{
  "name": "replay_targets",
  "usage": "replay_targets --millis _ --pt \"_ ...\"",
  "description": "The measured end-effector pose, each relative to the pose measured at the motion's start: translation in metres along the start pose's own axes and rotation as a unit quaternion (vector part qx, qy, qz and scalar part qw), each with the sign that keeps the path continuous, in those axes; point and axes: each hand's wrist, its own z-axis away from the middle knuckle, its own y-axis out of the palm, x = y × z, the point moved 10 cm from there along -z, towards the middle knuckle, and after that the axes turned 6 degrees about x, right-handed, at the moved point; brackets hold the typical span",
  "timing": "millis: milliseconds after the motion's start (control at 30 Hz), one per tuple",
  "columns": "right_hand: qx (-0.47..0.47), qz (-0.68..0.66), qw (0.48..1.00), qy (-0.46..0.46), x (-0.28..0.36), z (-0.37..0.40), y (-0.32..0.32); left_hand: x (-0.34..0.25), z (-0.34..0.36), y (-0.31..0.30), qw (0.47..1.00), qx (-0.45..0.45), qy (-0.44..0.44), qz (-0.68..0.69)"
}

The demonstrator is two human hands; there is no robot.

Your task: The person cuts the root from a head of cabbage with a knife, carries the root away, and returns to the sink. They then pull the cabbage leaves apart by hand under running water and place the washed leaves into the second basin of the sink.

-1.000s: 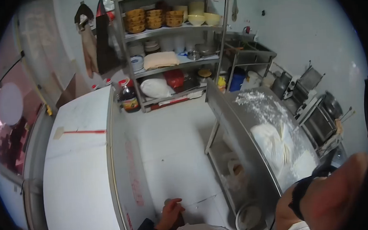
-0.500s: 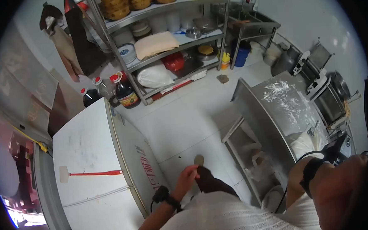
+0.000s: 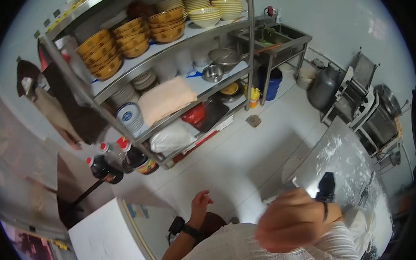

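My left hand (image 3: 200, 206) hangs low in front of my body, past the white chest freezer's edge, with its fingers partly apart and nothing in them. A black device is strapped to that wrist. My right hand (image 3: 288, 222) is raised close to the camera in front of my light knitted top (image 3: 223, 249). It is blurred and its fingers are hard to make out, so I cannot tell whether it holds anything. Behind its wrist, which also bears a black device, lies the flour-dusted metal table (image 3: 334, 154).
A metal shelf rack (image 3: 176, 113) with stacked bowls stands ahead. Large bottles (image 3: 136, 157) stand at its left foot. The white freezer (image 3: 103, 239) is at lower left. A sink (image 3: 283, 39), a blue bucket (image 3: 272, 83), a gas cylinder (image 3: 326, 88) and a machine (image 3: 374, 114) are to the right.
The view has moved closer to the rack and bottles. My right hand has come up from the right edge to in front of my chest. My left hand's fingers have spread somewhat.
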Motion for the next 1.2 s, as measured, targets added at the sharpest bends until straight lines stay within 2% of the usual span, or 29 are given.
replay_targets --millis 33,67,133,167,200,267,300,333,367,467,533,567,700,733,800,867,967,1000,1100,1200 --pt "0.045 0.01 0.999 0.011 -0.03 -0.006 0.012 0.008 -0.015 -0.006 0.998 -0.01 -0.04 0.039" --pt "0.046 0.023 0.999 0.014 -0.055 -0.008 0.013 0.017 -0.036 -0.011 0.994 -0.018 -0.08 0.073" --pt "0.1 0.035 0.991 0.085 -0.112 -0.005 0.03 0.022 -0.088 -0.016 0.996 0.012 -0.077 0.036" --pt "0.09 0.049 0.989 0.104 -0.136 -0.004 0.027 0.025 -0.106 -0.018 0.996 0.03 -0.084 -0.002" --pt "0.128 0.057 0.98 0.144 -0.165 0.0 0.03 0.011 -0.132 -0.011 0.996 0.075 -0.056 -0.001" --pt "0.198 0.06 0.947 0.245 -0.22 0.006 0.033 0.014 -0.193 -0.009 0.992 0.109 -0.06 -0.01" --pt "0.194 0.072 0.945 0.252 -0.241 0.006 0.028 0.009 -0.226 -0.002 0.992 0.114 -0.046 -0.003" --pt "0.191 0.078 0.931 0.301 -0.27 0.013 0.023 -0.007 -0.253 0.01 0.99 0.141 -0.01 -0.005" --pt "0.184 0.081 0.914 0.352 -0.293 0.022 0.018 -0.013 -0.277 0.018 0.988 0.152 -0.01 -0.005" --pt "0.169 0.113 0.883 0.423 -0.344 0.033 -0.007 -0.029 -0.344 0.066 0.97 0.24 -0.008 -0.049" --pt "0.123 0.122 0.88 0.443 -0.376 0.045 -0.027 -0.028 -0.372 0.107 0.947 0.319 -0.042 -0.02" --pt "0.087 0.125 0.876 0.457 -0.391 0.055 -0.04 -0.026 -0.386 0.123 0.943 0.329 -0.045 -0.026" --pt "0.067 0.133 0.838 0.525 -0.452 0.109 -0.086 -0.025 -0.444 0.218 0.9 0.43 -0.072 -0.014" --pt "0.03 0.138 0.834 0.533 -0.463 0.122 -0.103 -0.023 -0.453 0.244 0.885 0.457 -0.092 -0.005" --pt "-0.009 0.147 0.828 0.541 -0.484 0.148 -0.146 -0.035 -0.489 0.297 0.877 0.476 -0.068 -0.012" --pt "-0.041 0.118 0.795 0.594 -0.508 0.183 -0.191 -0.047 -0.525 0.346 0.874 0.485 -0.032 0.0" --pt "-0.075 0.161 0.778 0.602 -0.543 0.212 -0.276 -0.057 -0.592 0.411 0.877 0.479 -0.022 -0.031" --pt "-0.09 0.194 0.789 0.575 -0.553 0.215 -0.303 -0.064 -0.613 0.431 0.886 0.461 -0.029 -0.036" --pt "-0.157 0.135 0.776 0.596 -0.595 0.242 -0.366 -0.083 -0.674 0.485 0.89 0.455 -0.038 -0.012" --pt "-0.151 0.105 0.78 0.598 -0.646 0.262 -0.413 -0.091 -0.726 0.527 0.906 0.421 -0.035 -0.018"
